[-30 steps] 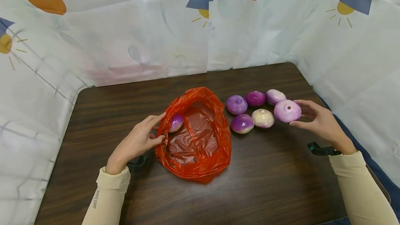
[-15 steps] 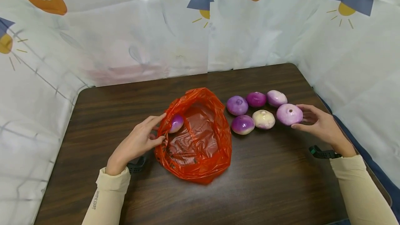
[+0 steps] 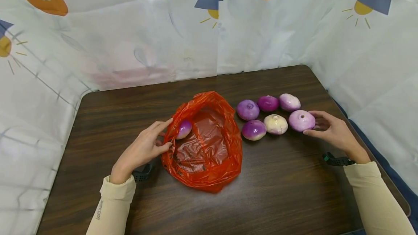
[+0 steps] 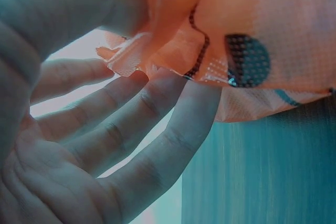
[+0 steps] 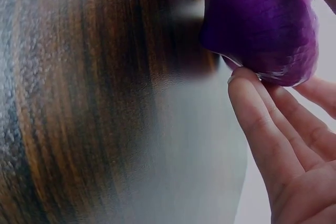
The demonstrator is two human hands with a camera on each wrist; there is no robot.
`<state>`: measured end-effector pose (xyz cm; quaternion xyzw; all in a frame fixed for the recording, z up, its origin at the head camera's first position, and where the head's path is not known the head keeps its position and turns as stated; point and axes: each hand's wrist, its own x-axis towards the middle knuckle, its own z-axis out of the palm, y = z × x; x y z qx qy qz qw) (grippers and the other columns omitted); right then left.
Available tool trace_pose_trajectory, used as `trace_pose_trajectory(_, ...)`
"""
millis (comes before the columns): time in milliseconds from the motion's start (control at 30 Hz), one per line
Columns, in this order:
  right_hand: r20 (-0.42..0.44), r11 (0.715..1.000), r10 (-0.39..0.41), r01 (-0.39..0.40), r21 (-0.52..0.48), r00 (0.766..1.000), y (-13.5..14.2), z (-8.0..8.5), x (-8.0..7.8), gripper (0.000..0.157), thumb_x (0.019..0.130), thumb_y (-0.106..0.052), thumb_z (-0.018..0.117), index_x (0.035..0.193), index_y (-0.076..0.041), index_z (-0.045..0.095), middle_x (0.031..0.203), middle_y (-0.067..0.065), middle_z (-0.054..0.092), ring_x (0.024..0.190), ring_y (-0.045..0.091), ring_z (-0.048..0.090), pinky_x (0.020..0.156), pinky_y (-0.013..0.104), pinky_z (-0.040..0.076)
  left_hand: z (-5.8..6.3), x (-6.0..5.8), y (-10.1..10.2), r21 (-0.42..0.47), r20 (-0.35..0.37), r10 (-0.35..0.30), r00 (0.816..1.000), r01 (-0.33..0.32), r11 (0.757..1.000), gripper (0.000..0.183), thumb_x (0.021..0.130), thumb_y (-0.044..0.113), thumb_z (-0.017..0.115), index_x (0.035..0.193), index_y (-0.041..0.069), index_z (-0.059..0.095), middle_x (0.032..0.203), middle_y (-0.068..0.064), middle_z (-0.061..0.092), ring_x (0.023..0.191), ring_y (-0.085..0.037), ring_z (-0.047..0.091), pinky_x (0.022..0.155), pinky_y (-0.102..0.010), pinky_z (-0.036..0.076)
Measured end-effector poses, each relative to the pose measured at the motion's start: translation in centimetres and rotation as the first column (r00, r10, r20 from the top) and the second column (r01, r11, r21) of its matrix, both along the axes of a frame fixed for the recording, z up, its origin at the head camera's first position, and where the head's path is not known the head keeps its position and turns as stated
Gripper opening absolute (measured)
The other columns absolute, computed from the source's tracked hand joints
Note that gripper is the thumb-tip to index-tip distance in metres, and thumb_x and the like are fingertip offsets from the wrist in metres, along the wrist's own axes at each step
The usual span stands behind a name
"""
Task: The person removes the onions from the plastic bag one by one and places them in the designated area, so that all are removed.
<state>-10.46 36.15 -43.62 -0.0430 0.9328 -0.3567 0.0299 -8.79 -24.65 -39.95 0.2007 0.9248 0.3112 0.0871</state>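
A red plastic bag (image 3: 209,177) stands with its mouth spread wide, one purple onion (image 3: 184,129) inside by the left wall. My left hand (image 3: 143,146) holds the bag's left rim. In the left wrist view its fingers (image 4: 152,156) reach under the crinkled film and the thumb lies above. At the right, my right hand (image 3: 337,133) grips a pale purple onion (image 3: 301,120) between thumb and fingers, its cut end facing up. The right wrist view shows that onion (image 5: 262,30) low beside the tabletop, fingertips against its underside.
Between bag and right hand lie several more onions: two purple ones (image 3: 248,110) (image 3: 253,130) nearest the bag, a dark magenta one (image 3: 268,103), a white one (image 3: 275,124) and a pale one (image 3: 289,102). The dark wooden table (image 3: 277,191) meets a patterned sheet (image 3: 147,39) behind.
The onion in my right hand has come down slightly, ending at the right end of the front row. My left hand and the bag have stayed put.
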Motion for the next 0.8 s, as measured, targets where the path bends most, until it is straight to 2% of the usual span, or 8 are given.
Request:
trace_pose_trajectory(100,0.003,1.0,-0.001,0.001,0.014,1.0,-0.04,-0.03,-0.04,0.071,0.085,-0.027,0.086,0.145,-0.007,0.055,0.132,0.017,0.064,0.093,-0.024,0.057,0.076,-0.001,0.047,0.0,-0.01,-0.03,-0.002,-0.001,0.002,1.0,-0.002,1.0,0.075,0.094,0.013,0.075,0.16,0.012,0.04,0.142,-0.013,0.057,0.111,-0.028,0.069,0.079,-0.035,0.064)
trace_pose_trajectory(200,0.012,1.0,-0.006,0.006,0.024,1.0,-0.09,-0.01,-0.09,0.071,0.086,-0.029,0.086,0.145,-0.007,0.055,0.133,0.022,0.064,0.092,-0.024,0.056,0.076,-0.001,0.046,0.02,-0.03,-0.04,-0.002,0.002,0.002,1.0,-0.002,1.0,0.075,0.094,0.013,0.075,0.16,0.012,0.04,0.142,-0.013,0.058,0.112,-0.029,0.069,0.079,-0.036,0.064)
trace_pose_trajectory(400,0.034,1.0,0.0,-0.001,0.027,0.999,-0.09,-0.04,-0.23,0.071,0.088,-0.031,0.084,0.147,-0.004,0.053,0.134,0.025,0.064,0.091,-0.024,0.056,0.075,-0.001,0.046,-0.02,-0.07,-0.03,0.001,0.006,0.001,1.0,-0.001,1.0,0.075,0.094,0.013,0.075,0.16,0.012,0.04,0.143,-0.014,0.057,0.111,-0.029,0.069,0.08,-0.037,0.064)
trace_pose_trajectory(800,0.09,0.998,-0.01,0.005,0.062,0.996,-0.03,0.18,-0.4,0.069,0.092,-0.039,0.079,0.147,-0.006,0.054,0.135,0.026,0.066,0.09,-0.025,0.054,0.075,0.0,0.045,-0.1,-0.05,-0.08,0.0,0.003,0.002,1.0,-0.002,1.0,0.075,0.094,0.015,0.075,0.16,0.012,0.039,0.142,-0.014,0.057,0.111,-0.028,0.068,0.079,-0.035,0.064)
